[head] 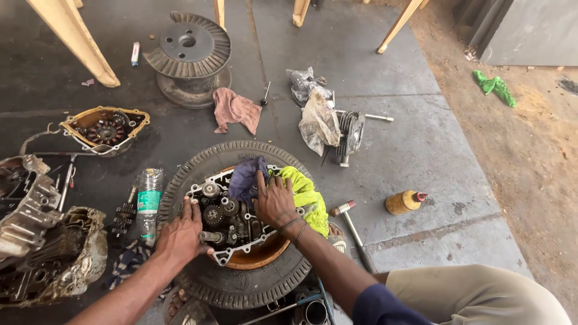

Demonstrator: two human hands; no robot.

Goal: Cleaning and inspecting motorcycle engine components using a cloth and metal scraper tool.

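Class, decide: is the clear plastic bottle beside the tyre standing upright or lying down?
Lying down: the plastic bottle rests lengthwise on the floor, left of the tyre.

A finned metal spool [188,57] stands at upper left of the frame, with a pink rag [236,110] just right of it. At left lie a stator cover [106,129], greasy engine casings [45,241] (one stacked against another) and a plastic bottle [148,203]. Right of centre sit a cylinder block [350,133], a hammer [354,232] and a yellow oil bottle [404,201]. A green cloth [495,87] lies at upper right.
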